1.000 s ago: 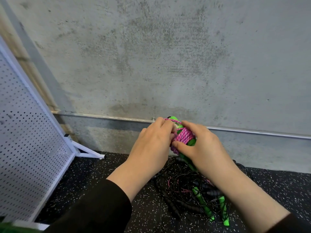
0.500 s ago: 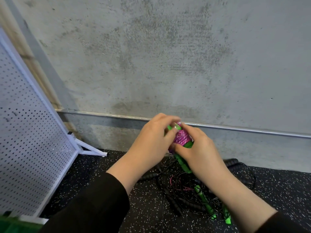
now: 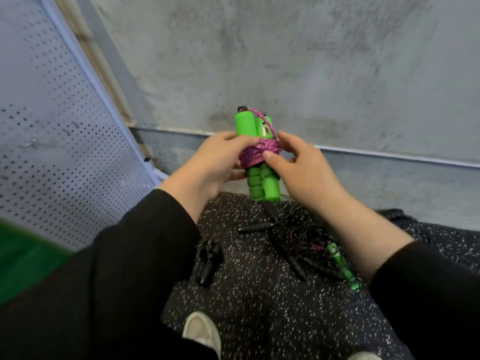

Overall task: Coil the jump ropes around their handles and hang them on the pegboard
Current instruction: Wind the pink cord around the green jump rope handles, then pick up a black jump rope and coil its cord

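Head view, hands raised in front of the concrete wall (image 3: 311, 61). I see both hands on one bundle: two green handles (image 3: 262, 157) side by side, upright, with the pink rope (image 3: 255, 153) coiled tight round their middle. One pink loop runs from the coil up over the handle tops.

Left hand (image 3: 207, 165): fingers curled round the left side of the coil, thumb under it, gripping the bundle. Right hand (image 3: 301, 165): thumb pressed on the front of the coil, fingers (image 3: 288, 139) bent round its right side and top edge. Both hands hold the bundle, clear of the floor.

Below, on the black speckled floor (image 3: 259, 294): a loose tangle of other jump ropes (image 3: 293, 235), thin black cord with black handles, plus one green handle (image 3: 340, 263) lying near my right forearm. A separate pair of black handles (image 3: 207, 263) lies left of the tangle.

White pegboard (image 3: 52, 152) stands tilted at left, well apart from the bundle. Black sleeves on both arms. A light shoe tip (image 3: 202, 331) shows at the bottom.
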Demonstrator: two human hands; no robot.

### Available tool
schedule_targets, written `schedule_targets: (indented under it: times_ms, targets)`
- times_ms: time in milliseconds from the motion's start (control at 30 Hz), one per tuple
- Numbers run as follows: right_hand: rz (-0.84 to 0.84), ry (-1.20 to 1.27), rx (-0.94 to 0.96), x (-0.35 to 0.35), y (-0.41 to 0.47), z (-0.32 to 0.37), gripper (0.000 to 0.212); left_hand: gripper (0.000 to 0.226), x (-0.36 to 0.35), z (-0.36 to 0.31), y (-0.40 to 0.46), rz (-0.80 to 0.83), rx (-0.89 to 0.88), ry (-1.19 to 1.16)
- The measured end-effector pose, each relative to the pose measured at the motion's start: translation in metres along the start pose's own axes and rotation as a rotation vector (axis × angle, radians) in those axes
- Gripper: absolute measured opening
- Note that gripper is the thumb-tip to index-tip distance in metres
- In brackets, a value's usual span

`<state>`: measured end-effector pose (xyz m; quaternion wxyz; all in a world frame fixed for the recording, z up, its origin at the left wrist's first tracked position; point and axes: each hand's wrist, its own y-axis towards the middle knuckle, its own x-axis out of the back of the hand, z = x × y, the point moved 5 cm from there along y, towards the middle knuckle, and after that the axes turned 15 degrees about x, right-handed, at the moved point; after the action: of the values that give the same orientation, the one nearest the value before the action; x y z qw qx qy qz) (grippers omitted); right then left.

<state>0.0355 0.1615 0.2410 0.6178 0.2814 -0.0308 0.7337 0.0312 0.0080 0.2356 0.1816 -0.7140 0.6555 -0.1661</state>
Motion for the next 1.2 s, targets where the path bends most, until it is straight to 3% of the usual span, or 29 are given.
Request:
schedule_targets:
  times_ms: [167,300,433,600,667,800,1033,1200]
  targets:
    - [0.021,0.399,-0.191,-0.051,-0.005,-0.015,0.025,0.036,0.047,0.02,0.007,0.031,0.094,0.129]
    - [0.022,0.496,-0.317,-0.089,-0.005,-0.033,0.032,0.037,0.071,0.04,0.02,0.072,0.182,0.129]
    - [0.043,0.481,-0.44,-0.134,-0.01,-0.061,0.046,0.021,0.097,0.068,0.045,0.057,0.247,0.125]
    - [0.124,0.467,-0.584,-0.215,-0.034,-0.121,0.015,0.026,0.13,0.153,0.077,0.016,0.41,0.08]
    - [0.176,0.461,-0.661,-0.25,-0.052,-0.15,0.014,0.028,0.142,0.19,0.084,-0.035,0.482,0.043]
    - [0.302,0.426,-0.755,-0.304,-0.083,-0.194,0.008,0.052,0.165,0.258,0.107,-0.123,0.59,0.008]
    - [0.407,0.426,-0.883,-0.359,-0.106,-0.229,0.027,0.022,0.195,0.331,0.138,-0.207,0.727,0.034]
    - [0.49,0.303,-0.793,-0.367,-0.105,-0.237,0.019,0.018,0.196,0.344,0.149,-0.22,0.693,0.271]
